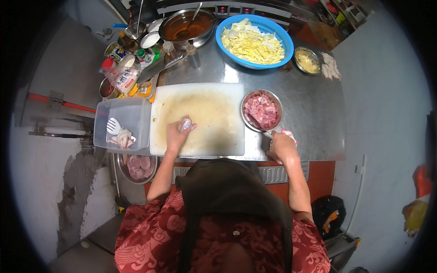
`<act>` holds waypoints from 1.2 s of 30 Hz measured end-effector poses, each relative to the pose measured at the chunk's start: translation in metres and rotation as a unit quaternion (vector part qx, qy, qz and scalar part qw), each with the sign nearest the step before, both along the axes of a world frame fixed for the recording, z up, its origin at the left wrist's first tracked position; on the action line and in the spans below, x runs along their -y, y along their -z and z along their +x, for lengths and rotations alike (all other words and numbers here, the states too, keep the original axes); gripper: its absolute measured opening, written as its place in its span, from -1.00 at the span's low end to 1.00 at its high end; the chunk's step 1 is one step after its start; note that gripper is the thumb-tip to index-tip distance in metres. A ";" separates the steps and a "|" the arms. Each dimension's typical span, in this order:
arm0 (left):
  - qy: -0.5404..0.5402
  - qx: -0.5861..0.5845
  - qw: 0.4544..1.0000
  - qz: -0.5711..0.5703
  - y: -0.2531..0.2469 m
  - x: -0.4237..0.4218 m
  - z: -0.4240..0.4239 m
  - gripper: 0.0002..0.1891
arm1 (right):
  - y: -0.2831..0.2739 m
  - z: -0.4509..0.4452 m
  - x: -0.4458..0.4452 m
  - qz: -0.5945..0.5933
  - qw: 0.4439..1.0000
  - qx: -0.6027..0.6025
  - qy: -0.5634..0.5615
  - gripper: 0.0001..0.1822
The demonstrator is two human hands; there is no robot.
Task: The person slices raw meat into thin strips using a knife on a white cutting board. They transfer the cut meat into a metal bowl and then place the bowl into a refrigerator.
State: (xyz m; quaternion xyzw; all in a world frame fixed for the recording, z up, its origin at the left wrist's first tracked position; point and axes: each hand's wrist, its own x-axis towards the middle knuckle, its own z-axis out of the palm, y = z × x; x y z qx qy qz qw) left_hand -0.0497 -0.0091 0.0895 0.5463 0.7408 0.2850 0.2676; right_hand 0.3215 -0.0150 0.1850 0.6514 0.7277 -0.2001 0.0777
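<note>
My left hand (pixel 177 134) grips a small piece of raw meat (pixel 186 123) above the left part of a white plastic cutting board (pixel 218 99), which is stained yellowish. At the lower rim of a round steel bowl, my right hand (pixel 284 146) is closed around something whose pale end shows by the rim; what it is cannot be told. Sliced raw meat (pixel 261 111) fills the steel bowl (pixel 280 102). A pink and white cloth or wrapper (pixel 289 135) lies beside my right fingers.
Left of the board stands a clear plastic bin (pixel 123 102) with a white slotted utensil. Behind are a cleaver (pixel 153 71), seasoning containers, a bowl of red-brown sauce (pixel 194 25), a blue basket (pixel 289 41) of shredded cabbage and a small bowl (pixel 307 60). Raw meat fills a lower-left bowl (pixel 140 169).
</note>
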 end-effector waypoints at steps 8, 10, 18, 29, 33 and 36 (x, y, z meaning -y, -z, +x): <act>-0.010 0.093 0.995 0.038 0.050 -0.005 -0.001 -0.63 | 0.008 0.012 -0.009 0.018 0.998 0.011 0.057 -0.79; -0.012 0.269 0.963 -0.022 0.046 -0.007 -0.004 -0.64 | 0.003 -0.001 0.001 0.033 0.997 -0.002 0.074 -0.76; 0.046 0.496 0.860 -0.111 0.058 -0.017 0.037 -0.65 | 0.016 -0.051 0.015 -0.033 0.966 -0.231 0.108 -0.67; 0.116 0.049 0.976 0.179 0.063 -0.005 0.058 -0.70 | 0.073 -0.076 0.036 -0.044 0.948 -0.303 0.085 -0.79; 0.113 0.012 0.985 0.132 0.064 -0.015 0.057 -0.71 | 0.093 -0.077 0.030 0.027 0.957 -0.287 0.040 -0.82; 0.068 0.093 0.993 0.034 0.054 -0.016 0.057 -0.68 | 0.095 -0.091 0.031 0.118 0.956 -0.269 0.029 -0.85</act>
